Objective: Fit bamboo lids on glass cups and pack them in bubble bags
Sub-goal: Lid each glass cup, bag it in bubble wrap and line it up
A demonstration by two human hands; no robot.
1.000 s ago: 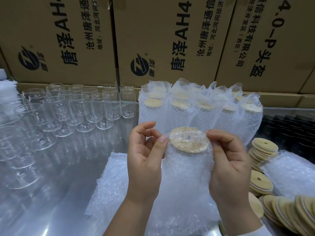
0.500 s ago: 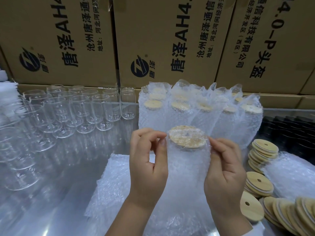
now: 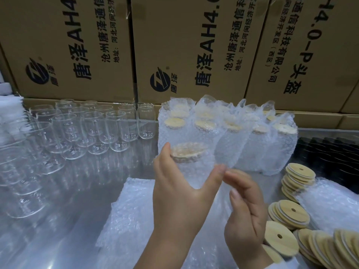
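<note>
My right hand (image 3: 246, 208) is off the bagged cup (image 3: 196, 171) now, fingers loose and empty, the cup just up-left of it; my left hand (image 3: 174, 197) alone grips it, thumb round the side, lid (image 3: 188, 153) above; earlier both hands pinched the top edge; I judge this cup packed.

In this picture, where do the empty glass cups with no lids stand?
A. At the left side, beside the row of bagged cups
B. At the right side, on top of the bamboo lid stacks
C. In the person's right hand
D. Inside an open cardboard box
A: the empty glass cups stand grouped at the left, next to the bagged cups; the loose bamboo lids lie at the right.
</note>
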